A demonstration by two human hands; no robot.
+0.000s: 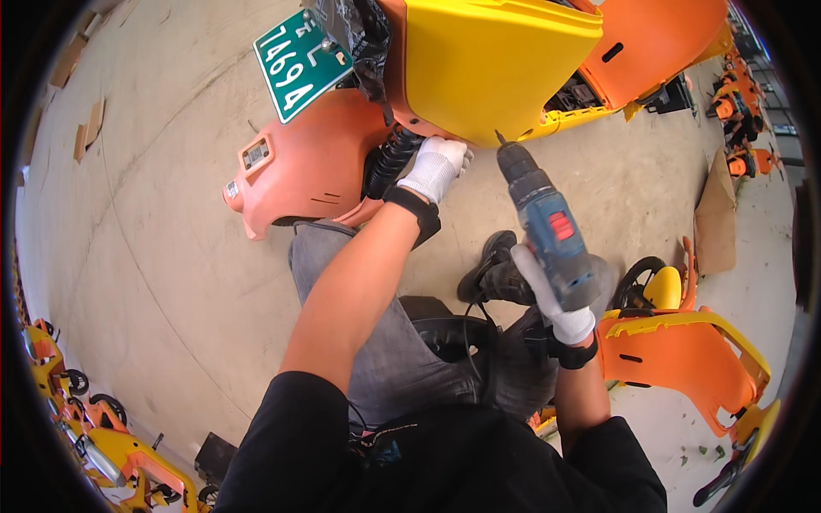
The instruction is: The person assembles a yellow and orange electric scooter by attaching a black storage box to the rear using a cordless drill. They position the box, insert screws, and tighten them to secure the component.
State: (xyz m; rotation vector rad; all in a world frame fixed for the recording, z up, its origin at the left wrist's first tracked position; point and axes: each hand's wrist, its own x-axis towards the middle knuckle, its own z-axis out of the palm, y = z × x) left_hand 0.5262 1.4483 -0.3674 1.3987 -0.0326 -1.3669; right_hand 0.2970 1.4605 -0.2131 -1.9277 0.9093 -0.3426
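Note:
My right hand, in a white glove, grips a blue-grey cordless drill with a red switch. Its bit points up and away, its tip near the lower edge of a yellow scooter body panel. My left hand, gloved too, is closed with curled fingers at the panel's lower left corner, beside a black coil shock absorber. What those fingers hold, if anything, is hidden. An orange rear fender lies to the left of this hand, below a green licence plate and crumpled black plastic.
An orange scooter panel adjoins at the upper right. Loose orange and yellow bodywork stands at my right. More scooters line the lower left, and cardboard lies on the concrete floor at right.

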